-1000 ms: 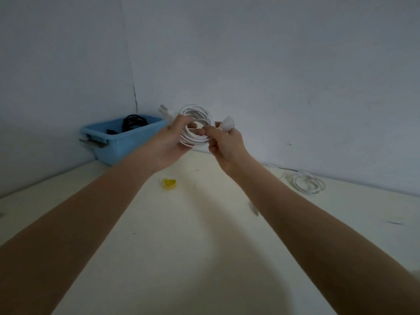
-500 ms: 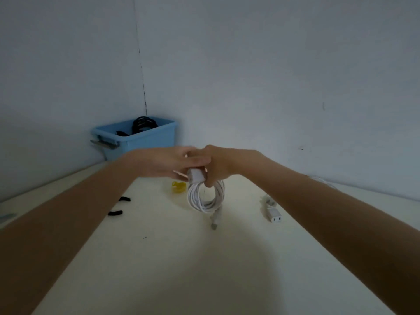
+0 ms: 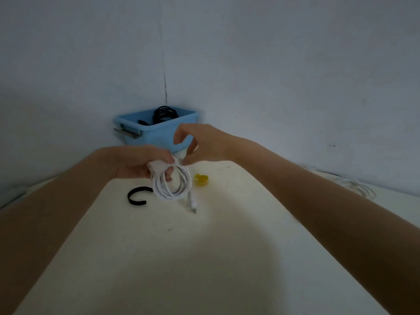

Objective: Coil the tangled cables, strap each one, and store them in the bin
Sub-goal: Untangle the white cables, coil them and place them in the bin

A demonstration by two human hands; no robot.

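The left hand (image 3: 138,163) grips the top of the white coil (image 3: 172,184), which hangs just over the table (image 3: 204,258), while the right hand (image 3: 200,144) pinches the coil's upper edge beside it. To strap it well, I judge the left should keep the loops bunched tight while the right fetches the black strap (image 3: 136,196) lying below the left hand. Half a second ago both hands were pressed together over the coil; now the right has lifted and spread its fingers, and the bin (image 3: 156,130) sits just beyond them.
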